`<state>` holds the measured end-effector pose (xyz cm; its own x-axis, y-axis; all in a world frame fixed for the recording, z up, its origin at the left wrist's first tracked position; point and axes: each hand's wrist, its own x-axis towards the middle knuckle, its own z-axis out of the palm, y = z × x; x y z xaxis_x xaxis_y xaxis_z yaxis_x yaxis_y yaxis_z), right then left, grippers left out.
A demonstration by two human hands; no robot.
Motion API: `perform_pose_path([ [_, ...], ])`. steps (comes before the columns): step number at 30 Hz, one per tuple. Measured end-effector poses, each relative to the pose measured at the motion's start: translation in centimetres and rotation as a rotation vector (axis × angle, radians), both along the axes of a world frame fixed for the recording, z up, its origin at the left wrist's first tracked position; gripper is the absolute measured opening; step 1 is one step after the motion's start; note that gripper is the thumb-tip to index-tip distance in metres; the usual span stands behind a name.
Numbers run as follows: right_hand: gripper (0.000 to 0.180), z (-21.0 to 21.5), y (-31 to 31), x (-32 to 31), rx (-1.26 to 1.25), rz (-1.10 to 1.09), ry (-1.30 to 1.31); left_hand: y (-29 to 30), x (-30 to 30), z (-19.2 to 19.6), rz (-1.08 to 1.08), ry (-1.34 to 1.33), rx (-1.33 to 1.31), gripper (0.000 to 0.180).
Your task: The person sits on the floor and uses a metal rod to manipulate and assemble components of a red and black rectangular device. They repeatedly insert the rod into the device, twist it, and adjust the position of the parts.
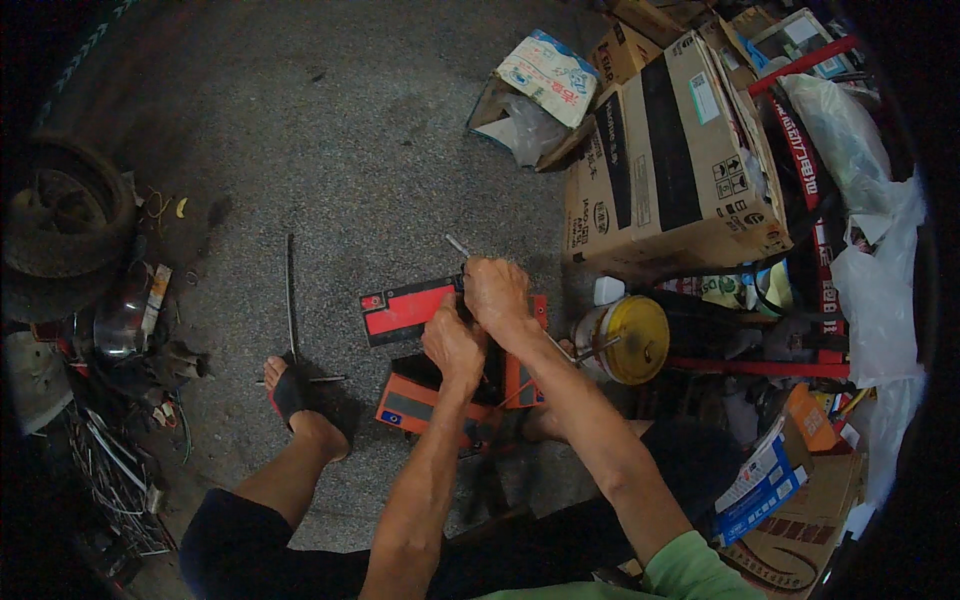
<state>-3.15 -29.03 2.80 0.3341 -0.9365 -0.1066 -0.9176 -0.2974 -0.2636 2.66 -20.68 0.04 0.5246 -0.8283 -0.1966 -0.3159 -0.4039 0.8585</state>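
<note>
Your right hand (497, 290) is fisted round a thin metal rod (457, 244) whose tip pokes up and away from the knuckles; fingers closed tight on its handle end, which is hidden in the grip. Your left hand (452, 345) sits just below and touches it, fingers curled down onto the top of the red-and-black boxes (425, 400). Can't tell exactly what the left is pinching, the right hand covers it.

The boxes sit on the concrete floor (350, 150) between your feet, w/ a flat red-and-black lid (405, 308) lying just behind them, partly under your hands.

Handling, as a judgement: these look like hard-shell blocks, prob. dense and heavy for their bulk, stiff, smooth-sided, so slippery if your palms are oily. Take hold low on two opposite sides, both hands, not by the top edge or anything sticking out of it. The lid is light, thin plastic; it'll flex and could crack if levered. The rod is stiff and narrow, so it can skid off a hard surface. Keep the left fingers out of its line.

Nearby: a yellow-lidded tin (625, 340) just to the right, a big cardboard box (670, 150) behind it, a loose metal bar (290, 290) by your left foot (295, 395).
</note>
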Motion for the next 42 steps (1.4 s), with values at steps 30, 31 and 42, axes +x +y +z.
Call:
perform_pose_path([
  [30, 0.017, -0.4, 0.2, -0.3, 0.001, 0.029, -0.022, -1.2, 1.8, -0.8, 0.049, 0.084, 0.123, 0.019],
  [31, 0.017, -0.4, 0.1, -0.4, 0.030, 0.022, -0.027, -1.1, 1.7, -0.9, 0.057, 0.101, 0.103, 0.019],
  [42, 0.017, -0.5, -0.4, -0.7, 0.131, -0.059, -0.105, -1.1, 1.8, -1.5, 0.056, 0.145, 0.077, 0.019],
])
